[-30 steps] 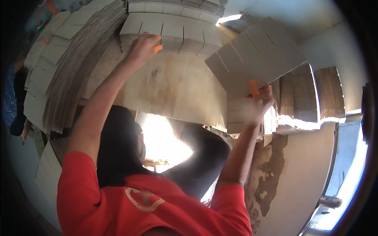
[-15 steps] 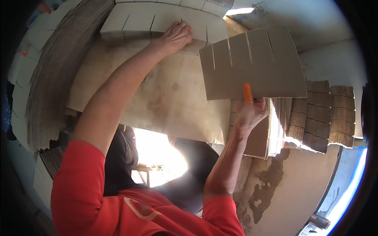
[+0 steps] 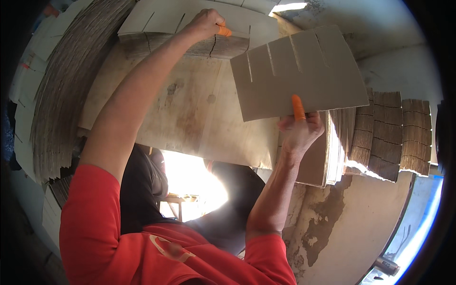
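My right hand (image 3: 303, 135) grips a grey-brown cardboard sheet (image 3: 308, 78) by its lower edge. An orange finger cover (image 3: 298, 107) lies flat on the sheet's face, and several narrow slots run down from its top edge. At the back of the board, my left hand (image 3: 208, 24) is over a stack of slotted cardboard sheets (image 3: 156, 26). Its fingers are curled, with another orange cover (image 3: 224, 30) on one digit beside the stack's front edge. Whether a sheet's edge is between those fingers is hidden.
A wooden board (image 3: 204, 109) lies in front of me. A long, tall row of cardboard sheets (image 3: 71, 90) curves along the left. More cardboard bundles (image 3: 385, 135) stand at the right, beside loose sheets (image 3: 313, 164). A metal cylinder (image 3: 387, 267) is at the lower right.
My left hand has shifted left and farther back over the stack, its fingers more curled. My right hand has raised the held sheet slightly and tilted it, moving it a little left.
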`<action>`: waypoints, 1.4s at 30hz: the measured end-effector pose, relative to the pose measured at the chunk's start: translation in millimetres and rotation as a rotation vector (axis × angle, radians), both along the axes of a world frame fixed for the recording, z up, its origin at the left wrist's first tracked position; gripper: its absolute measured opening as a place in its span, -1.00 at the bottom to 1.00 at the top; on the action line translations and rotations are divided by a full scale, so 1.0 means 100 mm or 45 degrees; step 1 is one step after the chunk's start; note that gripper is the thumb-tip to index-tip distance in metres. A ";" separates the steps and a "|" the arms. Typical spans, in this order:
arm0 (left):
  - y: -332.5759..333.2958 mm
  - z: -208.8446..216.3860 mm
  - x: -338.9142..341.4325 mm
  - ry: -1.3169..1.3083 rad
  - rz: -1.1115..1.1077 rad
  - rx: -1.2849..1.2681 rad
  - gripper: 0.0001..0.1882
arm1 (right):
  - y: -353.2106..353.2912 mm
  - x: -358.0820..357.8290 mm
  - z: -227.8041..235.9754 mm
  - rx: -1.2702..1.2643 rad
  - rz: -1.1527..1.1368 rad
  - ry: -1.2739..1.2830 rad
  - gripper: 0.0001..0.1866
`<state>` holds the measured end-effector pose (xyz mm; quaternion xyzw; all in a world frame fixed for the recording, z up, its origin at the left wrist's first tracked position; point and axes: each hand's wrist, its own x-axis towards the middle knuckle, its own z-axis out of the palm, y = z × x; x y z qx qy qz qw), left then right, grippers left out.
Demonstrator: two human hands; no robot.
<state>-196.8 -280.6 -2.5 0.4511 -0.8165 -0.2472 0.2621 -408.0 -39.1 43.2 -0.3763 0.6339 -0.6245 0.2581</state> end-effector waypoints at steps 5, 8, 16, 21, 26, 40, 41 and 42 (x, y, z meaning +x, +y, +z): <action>-0.08 -0.03 0.09 0.075 -0.034 0.089 -0.81 | -0.02 0.05 -0.04 0.002 -0.004 -0.040 -0.91; -0.03 -0.10 0.01 -0.076 -0.159 -0.144 -0.90 | -0.02 0.04 -0.05 -0.010 -0.002 -0.017 -0.88; 0.19 -0.25 0.00 -0.336 -0.134 -0.749 -0.90 | -0.01 0.04 -0.04 -0.002 -0.004 0.014 -0.91; 0.37 -0.20 -0.04 -0.376 -0.301 -1.016 -0.85 | 0.00 0.07 -0.02 -0.048 -0.026 0.031 -0.89; 0.53 -0.30 -0.08 -0.534 -0.347 -0.956 -0.89 | 0.01 0.08 -0.03 -0.091 -0.032 0.041 -0.90; 1.11 -0.32 -0.06 -0.431 -0.503 -1.269 -0.87 | 0.01 0.07 -0.06 -0.030 0.016 0.051 -0.93; 1.15 -0.31 -0.06 -0.418 -0.507 -1.293 -0.87 | 0.01 0.07 -0.06 -0.029 0.016 0.054 -0.93; 1.19 -0.29 -0.06 -0.472 -0.516 -1.294 -0.86 | 0.01 0.07 -0.06 -0.029 0.016 0.056 -0.93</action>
